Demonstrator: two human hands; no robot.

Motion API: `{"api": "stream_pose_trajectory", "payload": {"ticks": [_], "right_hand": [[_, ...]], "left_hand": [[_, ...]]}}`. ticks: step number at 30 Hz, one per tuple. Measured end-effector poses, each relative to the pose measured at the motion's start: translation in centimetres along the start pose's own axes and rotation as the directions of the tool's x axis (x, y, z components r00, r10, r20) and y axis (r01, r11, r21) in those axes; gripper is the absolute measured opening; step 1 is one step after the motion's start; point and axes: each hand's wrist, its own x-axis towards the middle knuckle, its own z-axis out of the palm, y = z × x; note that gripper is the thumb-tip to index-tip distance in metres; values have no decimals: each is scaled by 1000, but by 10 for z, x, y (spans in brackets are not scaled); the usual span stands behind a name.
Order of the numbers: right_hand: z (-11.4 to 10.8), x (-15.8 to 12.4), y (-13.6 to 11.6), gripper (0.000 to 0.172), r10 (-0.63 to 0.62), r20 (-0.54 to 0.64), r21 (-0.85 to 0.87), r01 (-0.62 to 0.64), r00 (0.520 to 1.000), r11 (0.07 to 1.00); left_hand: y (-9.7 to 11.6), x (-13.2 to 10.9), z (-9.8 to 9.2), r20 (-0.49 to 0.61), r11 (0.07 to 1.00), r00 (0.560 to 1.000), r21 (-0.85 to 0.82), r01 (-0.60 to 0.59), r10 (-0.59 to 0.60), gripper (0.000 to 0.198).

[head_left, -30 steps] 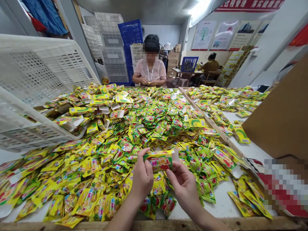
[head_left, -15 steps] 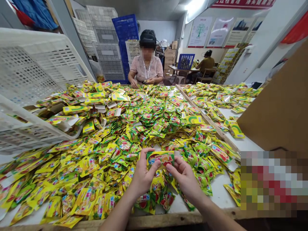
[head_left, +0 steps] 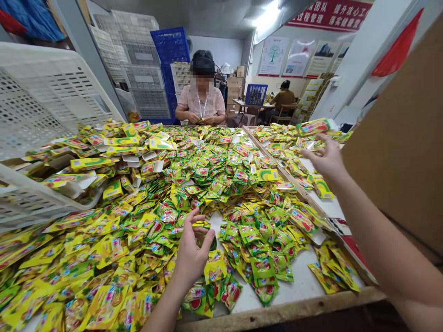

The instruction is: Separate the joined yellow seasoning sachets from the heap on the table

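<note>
My right hand is stretched out over the far right part of the table, its thumb and fingers apart. A yellow-green box with a white end flap shows just beyond its fingertips; whether they still touch is unclear. Low in the middle, my left hand is half curled with thumb and forefinger apart, over small packets. Green packets with red fruit pictures lie right of it, and yellow packets spread to its left.
A white crate with boxes lies tipped at the left. A wooden strip divides the table. Brown cardboard stands at the right. Across the table a person handles something small; another person sits farther back.
My right hand has moved from the middle to the far right, and the box both hands held is now there. My left hand has let go of the box. The view has shifted right.
</note>
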Motion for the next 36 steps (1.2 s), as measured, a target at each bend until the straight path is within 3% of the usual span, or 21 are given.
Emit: {"api": "stream_pose_trajectory", "payload": {"ticks": [2,4,6,8,12,15,18,20,23,25,29,32,34,36], "right_hand": [[14,-21,-3,32,-8,315,-102,42,949,994],[37,-57,-9,13,-27,533,-107,100,846,989],[62,-89,-16,6,-18,659,-147,153,752,977],[82,-109,-23,7,37,703,-233,181,710,956],[103,-113,-34,24,178,694,-405,173,697,898],[109,-110,-41,29,244,679,-454,134,692,881],[111,-109,-47,31,270,662,-443,73,699,894],[107,-106,-48,30,260,656,-389,23,709,921],[93,-102,-46,22,199,645,-224,-66,738,972],[79,-103,-44,18,158,624,-75,-143,766,987],[59,-120,-46,34,128,576,242,-318,807,917],[55,-140,-56,36,122,556,428,-409,822,806],[56,-153,-68,36,121,552,508,-448,825,736],[61,-166,-84,39,121,571,586,-507,812,632]], "left_hand": [[0,1,0,-11,1000,1000,21,-10,10,48],[0,1,1,-38,999,999,27,-27,28,47],[-1,2,1,-87,998,995,32,-51,53,45],[-3,3,0,-132,996,988,51,-78,84,42],[-6,5,-1,-129,979,977,141,-150,168,28],[-2,8,9,129,917,968,315,-246,215,21],[4,14,30,446,847,877,383,-368,179,18],[6,20,45,569,815,811,402,-418,135,27],[4,31,59,667,765,743,453,-458,50,45],[1,36,60,680,748,733,475,-463,23,40],[-1,42,46,649,778,760,456,-432,42,19],[7,38,31,520,823,847,432,-370,108,17],[16,30,23,351,924,928,299,-238,125,25],[26,21,19,195,998,979,11,-54,50,29]]}}
